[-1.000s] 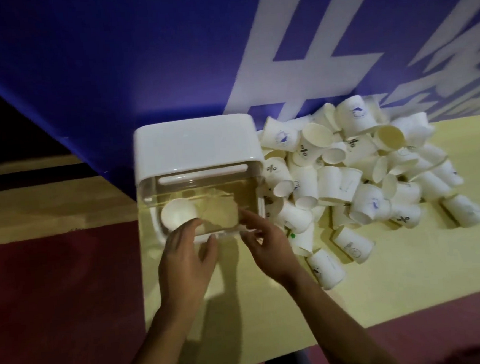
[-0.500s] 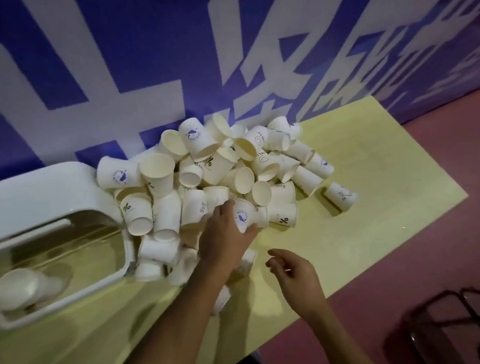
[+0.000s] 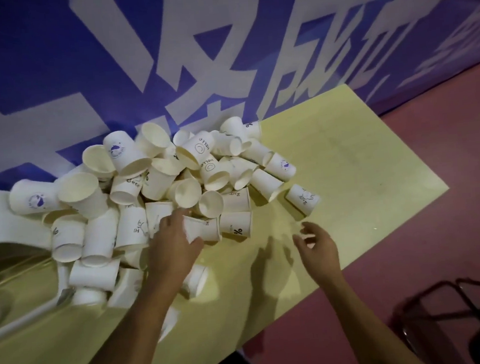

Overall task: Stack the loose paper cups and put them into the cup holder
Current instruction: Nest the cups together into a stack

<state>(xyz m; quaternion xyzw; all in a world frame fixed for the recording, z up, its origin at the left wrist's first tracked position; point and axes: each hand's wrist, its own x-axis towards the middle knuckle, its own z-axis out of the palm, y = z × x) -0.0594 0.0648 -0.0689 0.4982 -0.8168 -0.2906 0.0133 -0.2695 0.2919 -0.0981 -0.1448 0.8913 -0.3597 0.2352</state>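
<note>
A heap of loose white paper cups (image 3: pixel 158 185) lies on the yellow table (image 3: pixel 346 159), against the blue wall. My left hand (image 3: pixel 173 244) reaches into the front of the heap and grips a cup lying on its side (image 3: pixel 203 227), thumb under its rim. My right hand (image 3: pixel 320 247) hovers over bare table to the right, fingers apart and holding nothing. One cup (image 3: pixel 303 199) lies alone just beyond it. The white cup holder (image 3: pixel 4 226) with its clear front shows at the left edge, partly cut off.
The table's near edge runs diagonally; red floor (image 3: pixel 438 238) lies beyond it. A dark metal frame (image 3: pixel 458 308) stands on the floor at the bottom right. The blue wall with white lettering (image 3: pixel 223 54) backs the table.
Both hands left the cup holder and went right to the cup heap, and the view turned with them. My left hand closed on a cup at the heap's front; my right hand opened beside it.
</note>
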